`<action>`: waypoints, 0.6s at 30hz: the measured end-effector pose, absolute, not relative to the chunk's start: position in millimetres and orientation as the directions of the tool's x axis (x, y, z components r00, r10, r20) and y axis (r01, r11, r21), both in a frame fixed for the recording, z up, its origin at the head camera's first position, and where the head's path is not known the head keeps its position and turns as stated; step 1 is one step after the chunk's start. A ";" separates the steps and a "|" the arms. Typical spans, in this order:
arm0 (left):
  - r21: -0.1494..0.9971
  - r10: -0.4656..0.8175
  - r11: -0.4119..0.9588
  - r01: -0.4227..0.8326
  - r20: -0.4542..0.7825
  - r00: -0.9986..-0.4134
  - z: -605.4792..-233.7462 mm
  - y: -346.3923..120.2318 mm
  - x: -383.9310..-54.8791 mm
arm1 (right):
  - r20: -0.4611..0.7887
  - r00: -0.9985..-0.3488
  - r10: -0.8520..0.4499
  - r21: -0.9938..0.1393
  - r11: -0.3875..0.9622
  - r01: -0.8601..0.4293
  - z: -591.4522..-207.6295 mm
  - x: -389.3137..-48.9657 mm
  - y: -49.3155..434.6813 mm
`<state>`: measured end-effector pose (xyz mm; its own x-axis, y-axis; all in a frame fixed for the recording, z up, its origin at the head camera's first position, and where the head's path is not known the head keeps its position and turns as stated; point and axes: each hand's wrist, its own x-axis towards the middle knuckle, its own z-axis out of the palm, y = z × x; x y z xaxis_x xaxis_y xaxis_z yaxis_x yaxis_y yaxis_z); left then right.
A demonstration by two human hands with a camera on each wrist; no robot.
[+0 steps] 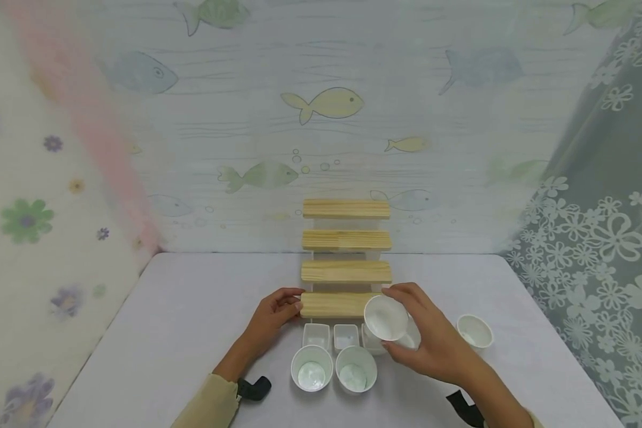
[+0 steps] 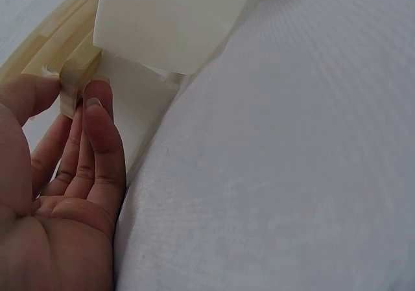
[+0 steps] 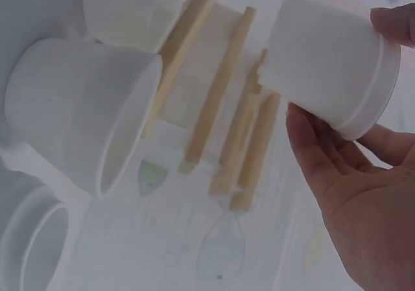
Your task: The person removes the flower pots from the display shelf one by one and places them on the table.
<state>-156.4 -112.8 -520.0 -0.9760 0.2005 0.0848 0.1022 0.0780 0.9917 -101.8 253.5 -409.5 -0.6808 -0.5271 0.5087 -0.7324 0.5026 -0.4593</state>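
My left hand (image 1: 276, 311) pinches the left end of the lowest wooden board (image 1: 331, 305) of a stepped rack. In the left wrist view the thumb lies on one side of the board end (image 2: 79, 67) and the fingers on the other. My right hand (image 1: 433, 339) grips a round white pot (image 1: 386, 318) by its rim, beside the right end of that board. Seen from the right wrist, the held pot (image 3: 331, 61) is raised and tilted. It hides part of the white containers behind it in the head view.
Two round white pots (image 1: 311, 375) (image 1: 356, 377) stand in front of the rack. Small square white pots (image 1: 317, 337) (image 1: 346, 337) line its foot. Another white pot (image 1: 474, 333) stands to the right. More wooden boards (image 1: 346, 271) rise in steps toward the fish-patterned backdrop (image 1: 235, 220).
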 end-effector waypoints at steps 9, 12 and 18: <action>0.992 0.201 0.079 0.101 0.083 -0.976 -520.2 -111.7 -154.8 | 0.472 -0.679 -0.562 -0.434 0.522 -0.734 -419.2 -89.2 268.2; 0.991 0.199 0.082 0.102 0.084 -0.976 -520.2 -111.3 -154.4 | 0.455 -0.680 -0.574 -0.434 0.524 -0.733 -420.6 -85.7 272.3; 0.992 0.200 0.081 0.094 0.077 -0.977 -519.7 -111.4 -154.2 | 0.477 -0.653 -0.589 -0.424 0.497 -0.757 -422.4 -80.9 276.6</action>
<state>-154.2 -111.4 -519.7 -0.9768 0.2000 0.0766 0.0944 0.0809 0.9922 -80.9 276.6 -422.4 -0.6527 -0.5889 0.4766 -0.7575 0.4966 -0.4239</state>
